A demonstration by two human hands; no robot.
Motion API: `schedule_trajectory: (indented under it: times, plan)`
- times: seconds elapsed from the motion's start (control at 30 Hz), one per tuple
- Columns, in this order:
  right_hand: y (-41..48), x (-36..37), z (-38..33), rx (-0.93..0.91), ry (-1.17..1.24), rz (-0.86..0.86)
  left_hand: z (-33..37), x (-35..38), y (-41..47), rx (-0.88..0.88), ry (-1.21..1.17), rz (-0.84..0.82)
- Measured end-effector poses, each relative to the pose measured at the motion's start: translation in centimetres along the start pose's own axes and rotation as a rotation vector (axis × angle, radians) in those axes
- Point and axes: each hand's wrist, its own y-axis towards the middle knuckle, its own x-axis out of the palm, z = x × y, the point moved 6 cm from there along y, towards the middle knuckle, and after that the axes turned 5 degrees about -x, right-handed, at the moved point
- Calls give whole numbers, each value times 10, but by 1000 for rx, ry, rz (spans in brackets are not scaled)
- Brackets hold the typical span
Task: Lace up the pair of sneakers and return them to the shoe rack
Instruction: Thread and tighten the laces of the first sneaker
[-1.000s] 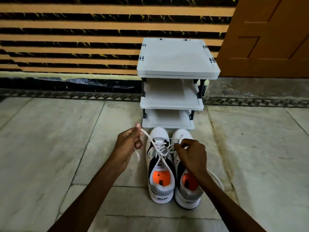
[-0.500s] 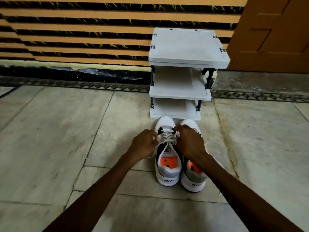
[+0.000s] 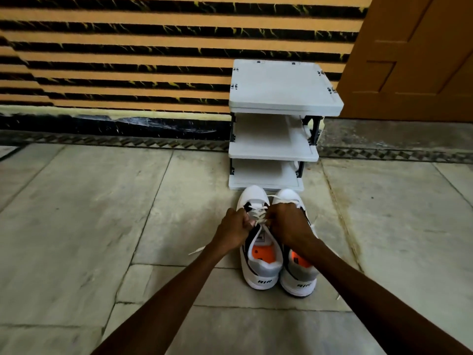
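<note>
Both hands, left hand (image 3: 234,230) and right hand (image 3: 288,222), are pinching the white flat lace (image 3: 258,217) over the left white-and-black sneaker (image 3: 259,254), closer together than a second ago. The right sneaker (image 3: 299,278) is sitting alongside on the floor, before the grey three-tier plastic shoe rack (image 3: 279,149). The right hand is hiding its laces.

Soft, dim, even light; shadows are faint. Wide-angle bending curves the edges. Slight blur softens the striped wall (image 3: 115,60).
</note>
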Motion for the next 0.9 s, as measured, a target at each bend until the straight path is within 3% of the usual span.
schedule_trajectory:
  times: [0.17,0.3,0.53,0.57,0.67,0.8,0.9]
  plan:
    - [-5,-3,0,29,33,-9,7,2,-2,-4,185,36]
    - [-9,-14,0,49,-176,11,11,-3,-6,11,345,70]
    - [-8,-16,-3,8,-191,-89,15,-27,-12,-61,317,47]
    - [-6,-16,-1,-19,-126,-147,15,-29,-10,-74,238,18]
    - [-2,-18,7,-13,211,-297,21,-33,-10,-120,-308,-136]
    - [-7,-32,12,180,866,-181,26,-35,-15,-128,-607,-163]
    - [-13,-31,13,280,1074,-170,23,-24,-17,-125,-798,-109]
